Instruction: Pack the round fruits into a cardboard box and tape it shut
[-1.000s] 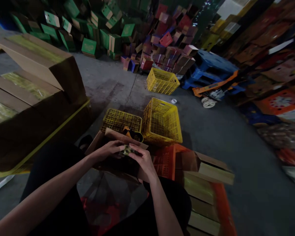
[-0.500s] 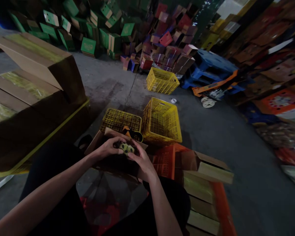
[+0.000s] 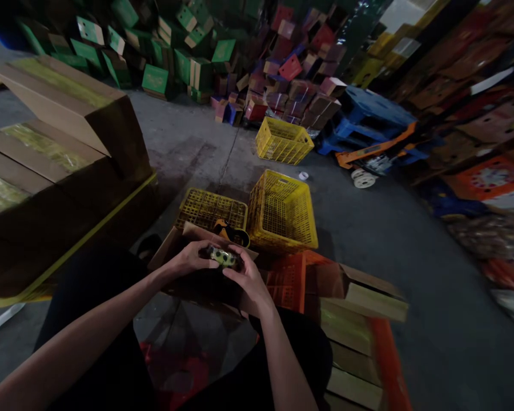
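Note:
Between my two hands is a small shiny pack, yellow-green with dark round spots; its exact kind is unclear. My left hand grips its left end, thumb in front and fingers behind. At the right end, my right hand pinches it the same way. Both hands are over an open cardboard box between my knees, whose inside is too dark to make out. Just beyond the box lies an orange-and-black tool, resembling a tape dispenser, by an upturned yellow crate.
An open yellow crate stands ahead, another yellow crate farther off. Taped cartons are stacked at left. An orange crate and flat cartons sit at right. A pallet jack stands by blue pallets.
The pack has tilted between my fingers, so its spotted face looks narrower and glossier. Both hands keep their grip and stay nearly in place over the box.

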Available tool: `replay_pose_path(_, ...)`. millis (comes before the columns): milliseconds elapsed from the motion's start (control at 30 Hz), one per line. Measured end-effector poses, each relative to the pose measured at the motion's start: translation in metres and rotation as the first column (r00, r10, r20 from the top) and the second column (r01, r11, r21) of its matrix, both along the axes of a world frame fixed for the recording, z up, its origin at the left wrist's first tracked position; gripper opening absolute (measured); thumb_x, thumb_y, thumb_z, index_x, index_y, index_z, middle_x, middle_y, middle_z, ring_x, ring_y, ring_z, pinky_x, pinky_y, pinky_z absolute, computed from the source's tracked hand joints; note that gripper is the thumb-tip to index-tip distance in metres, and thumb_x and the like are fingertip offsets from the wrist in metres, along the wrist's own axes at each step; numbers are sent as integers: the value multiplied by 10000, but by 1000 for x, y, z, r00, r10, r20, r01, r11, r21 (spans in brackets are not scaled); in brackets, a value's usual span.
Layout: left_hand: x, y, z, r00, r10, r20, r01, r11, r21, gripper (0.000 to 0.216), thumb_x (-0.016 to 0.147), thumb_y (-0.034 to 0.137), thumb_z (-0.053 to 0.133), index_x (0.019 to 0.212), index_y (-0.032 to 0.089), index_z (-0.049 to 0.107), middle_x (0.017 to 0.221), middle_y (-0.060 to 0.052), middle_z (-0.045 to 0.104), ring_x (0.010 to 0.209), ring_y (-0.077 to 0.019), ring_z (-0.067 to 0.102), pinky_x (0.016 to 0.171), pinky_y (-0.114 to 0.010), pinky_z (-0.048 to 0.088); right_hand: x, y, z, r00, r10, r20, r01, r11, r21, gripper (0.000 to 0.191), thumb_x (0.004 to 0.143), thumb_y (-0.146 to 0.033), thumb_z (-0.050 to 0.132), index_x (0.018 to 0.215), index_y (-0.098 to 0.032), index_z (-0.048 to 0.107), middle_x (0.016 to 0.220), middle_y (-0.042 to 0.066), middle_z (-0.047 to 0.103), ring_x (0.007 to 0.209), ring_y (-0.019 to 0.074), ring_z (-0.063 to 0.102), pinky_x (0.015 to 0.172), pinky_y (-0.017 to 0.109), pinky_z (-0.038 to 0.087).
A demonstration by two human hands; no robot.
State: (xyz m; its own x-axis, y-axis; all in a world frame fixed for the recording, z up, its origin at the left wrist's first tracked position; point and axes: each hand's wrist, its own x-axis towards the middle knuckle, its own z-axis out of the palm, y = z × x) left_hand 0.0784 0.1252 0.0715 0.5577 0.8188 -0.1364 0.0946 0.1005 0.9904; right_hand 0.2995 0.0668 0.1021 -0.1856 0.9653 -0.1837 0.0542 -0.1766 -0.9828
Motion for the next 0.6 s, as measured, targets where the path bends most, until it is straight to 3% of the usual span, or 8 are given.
replay_pose_path(233, -1, -1, 9, 995, -84, 47, 81, 994, 74, 516, 743, 359, 807, 1183, 164, 624, 1090, -72, 706, 1002, -236, 671, 891, -360, 528, 5, 0, -4, 989, 98, 111, -96, 995, -24, 582, 791, -322, 774, 1344, -318, 592, 1345, 25, 639, 1270, 276, 569, 1106, 466, 415)
replay_pose_path(333, -1, -3, 14, 996, -80, -50, 88, 977, 194, 447, 756, 328, 786, 1150, 176, 640, 1101, -65, 689, 1014, -234, 658, 901, -359, 520, 5, -1, -3, 982, 114, 151, -116, 993, 7, 607, 773, -298, 786, 1349, -309, 596, 1352, 33, 637, 1281, 284, 559, 1120, 482, 398)
replay_pose_path(467, 2, -6, 9, 983, 7, -185, 73, 905, 419, 371, 747, 252, 756, 1095, 191, 641, 1081, -59, 672, 1024, -232, 627, 913, -360, 502, 5, -1, -1, 985, 98, 144, -102, 994, 25, 568, 795, -315, 766, 1338, -322, 601, 1386, 33, 602, 1283, 272, 551, 1061, 440, 457)
replay_pose_path(600, 8, -9, 1, 972, 76, -220, 63, 826, 560, 328, 729, 209, 733, 1033, 194, 610, 994, -45, 643, 965, -216, 609, 866, -342, 507, 3, -1, -1, 988, 42, 147, -54, 995, 80, 375, 820, -330, 739, 1187, -288, 678, 1210, 38, 662, 1085, 230, 641, 934, 375, 524)
